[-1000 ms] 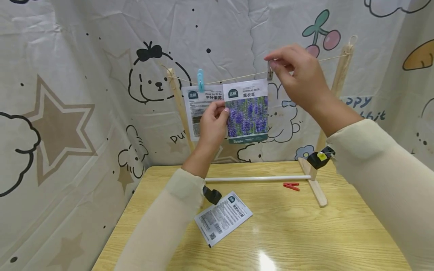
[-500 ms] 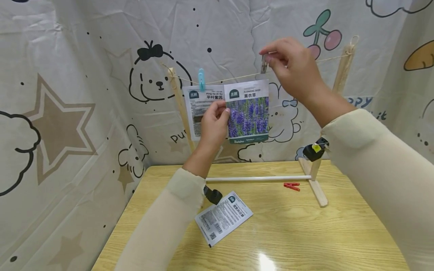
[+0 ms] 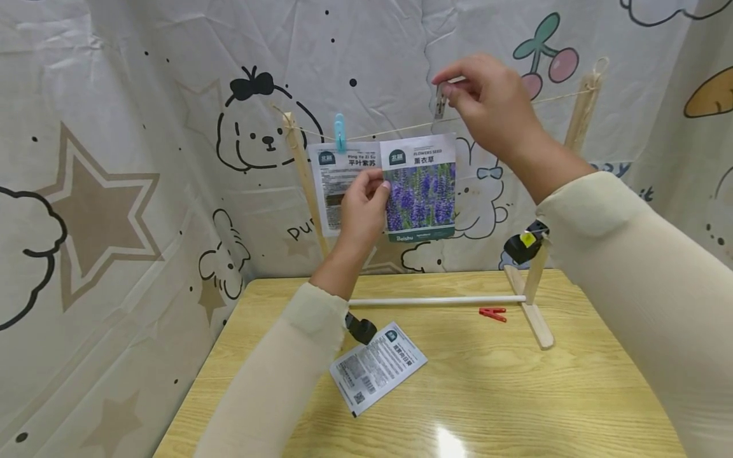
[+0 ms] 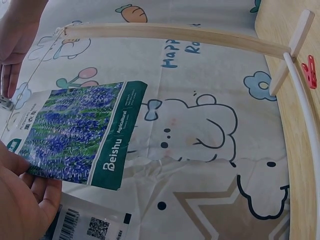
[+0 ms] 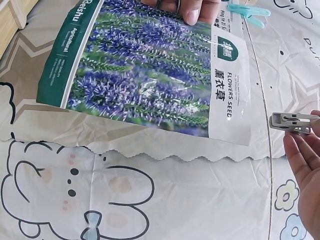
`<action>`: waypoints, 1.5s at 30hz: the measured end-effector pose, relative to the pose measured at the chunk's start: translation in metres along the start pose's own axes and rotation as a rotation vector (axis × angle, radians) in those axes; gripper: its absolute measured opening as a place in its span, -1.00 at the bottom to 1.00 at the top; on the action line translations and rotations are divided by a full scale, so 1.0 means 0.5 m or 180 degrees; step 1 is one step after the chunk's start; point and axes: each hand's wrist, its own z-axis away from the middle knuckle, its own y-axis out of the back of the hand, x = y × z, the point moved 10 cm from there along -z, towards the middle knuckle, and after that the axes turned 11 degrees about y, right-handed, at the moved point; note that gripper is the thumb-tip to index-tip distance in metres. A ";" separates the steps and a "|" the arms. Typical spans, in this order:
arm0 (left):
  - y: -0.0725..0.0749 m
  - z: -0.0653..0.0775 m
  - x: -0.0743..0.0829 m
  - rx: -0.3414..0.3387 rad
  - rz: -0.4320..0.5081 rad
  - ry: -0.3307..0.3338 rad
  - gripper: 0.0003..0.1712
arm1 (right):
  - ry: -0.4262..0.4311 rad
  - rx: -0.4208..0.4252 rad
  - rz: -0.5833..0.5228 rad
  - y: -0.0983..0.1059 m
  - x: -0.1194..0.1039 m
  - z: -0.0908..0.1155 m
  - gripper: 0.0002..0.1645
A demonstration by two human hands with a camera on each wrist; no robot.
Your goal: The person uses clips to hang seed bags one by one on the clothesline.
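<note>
In the head view my left hand pinches the left edge of a lavender seed packet, purple flowers facing me, close under the string. Above the packet's upper right part, my right hand pinches a grey clothespin by its handles. The right wrist view shows that clothespin beside the string, apart from the packet; whether it touches the string I cannot tell. Left of my left hand, a second seed packet, text side showing, hangs from the string under a light blue clothespin. My left hand partly covers it.
Wooden posts hold the string at both ends, with a white rod low between them. On the wooden table lie another seed packet and a red clothespin. A patterned cloth hangs behind.
My right hand has moved left and up with the grey clothespin, from the packet's upper right corner to above its top edge. My left hand and its packet have barely shifted.
</note>
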 end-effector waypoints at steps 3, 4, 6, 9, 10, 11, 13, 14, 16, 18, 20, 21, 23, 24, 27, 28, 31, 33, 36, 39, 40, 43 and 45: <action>-0.001 0.000 0.000 -0.0024 0.0010 -0.0003 -0.68 | -0.0098 -0.0050 -0.0106 -0.006 0.002 -0.003 -0.63; -0.001 0.001 0.000 -0.0028 0.0015 -0.0003 -0.68 | -0.0125 -0.0069 -0.0137 -0.009 0.002 -0.004 -0.63; 0.000 0.000 0.000 -0.0016 0.0020 -0.0007 -0.68 | -0.0167 -0.0104 -0.0194 -0.013 0.002 -0.005 -0.62; 0.000 0.000 0.000 -0.0003 0.0038 -0.0001 -0.69 | -0.0187 -0.0143 -0.0240 -0.018 -0.001 -0.007 -0.62; 0.001 0.000 -0.001 0.0004 0.0041 0.0004 -0.69 | -0.0188 -0.0151 -0.0251 -0.020 -0.002 -0.008 -0.62; 0.001 -0.001 -0.001 0.0007 0.0041 0.0009 -0.69 | -0.0184 -0.0155 -0.0257 -0.020 -0.003 -0.008 -0.63; 0.000 -0.001 -0.001 0.0008 0.0050 0.0021 -0.69 | -0.0165 -0.0168 -0.0257 -0.022 -0.006 -0.010 -0.63; 0.000 -0.002 -0.002 0.0004 0.0060 0.0026 -0.68 | -0.0154 -0.0172 -0.0270 -0.022 -0.007 -0.011 -0.63; 0.000 -0.002 -0.002 0.0004 0.0067 0.0031 -0.68 | -0.0138 -0.0182 -0.0280 -0.024 -0.009 -0.012 -0.63; 0.000 -0.002 -0.001 0.0009 0.0056 0.0029 -0.68 | -0.0125 -0.0193 -0.0293 -0.026 -0.011 -0.013 -0.64; -0.001 -0.003 -0.001 0.0011 0.0044 0.0021 -0.68 | -0.0124 -0.0202 -0.0309 -0.029 -0.012 -0.013 -0.64; 0.000 -0.003 -0.001 0.0016 0.0034 0.0015 -0.68 | -0.0135 -0.0216 -0.0308 -0.030 -0.012 -0.013 -0.65; 0.000 -0.004 -0.001 0.0020 0.0023 0.0011 -0.69 | -0.0148 -0.0231 -0.0316 -0.033 -0.013 -0.013 -0.65; -0.001 -0.004 -0.001 0.0017 0.0028 0.0008 -0.69 | -0.0160 -0.0238 -0.0319 -0.034 -0.013 -0.013 -0.66; 0.000 -0.003 0.000 0.0014 0.0048 0.0000 -0.68 | -0.0164 -0.0267 -0.0309 -0.039 -0.013 -0.013 -0.66; 0.000 -0.003 0.000 0.0013 0.0056 -0.0003 -0.68 | -0.0146 -0.0265 -0.0318 -0.040 -0.014 -0.013 -0.67; 0.000 -0.003 -0.002 0.0004 0.0077 -0.0006 -0.69 | -0.0125 -0.0302 -0.0338 -0.047 -0.014 -0.011 -0.68; 0.000 -0.002 -0.003 -0.0002 0.0100 -0.0009 -0.70 | -0.0119 -0.0322 -0.0375 -0.051 -0.013 -0.009 -0.68; 0.000 -0.003 -0.004 -0.0004 0.0127 -0.0014 -0.69 | -0.0128 -0.0356 -0.0395 -0.055 -0.012 -0.008 -0.68; 0.000 -0.002 -0.002 0.0005 0.0127 -0.0030 -0.69 | -0.0174 -0.0413 -0.0414 -0.059 -0.011 -0.006 -0.68; 0.000 -0.002 -0.001 0.0007 0.0122 -0.0029 -0.68 | -0.0196 -0.0429 -0.0425 -0.060 -0.010 -0.005 -0.68; -0.001 -0.002 0.002 0.0006 0.0136 -0.0027 -0.67 | -0.0252 -0.0471 -0.0461 -0.064 -0.008 -0.002 -0.68; -0.001 -0.003 0.005 0.0006 0.0162 -0.0027 -0.67 | -0.0266 -0.0480 -0.0488 -0.065 -0.008 -0.002 -0.68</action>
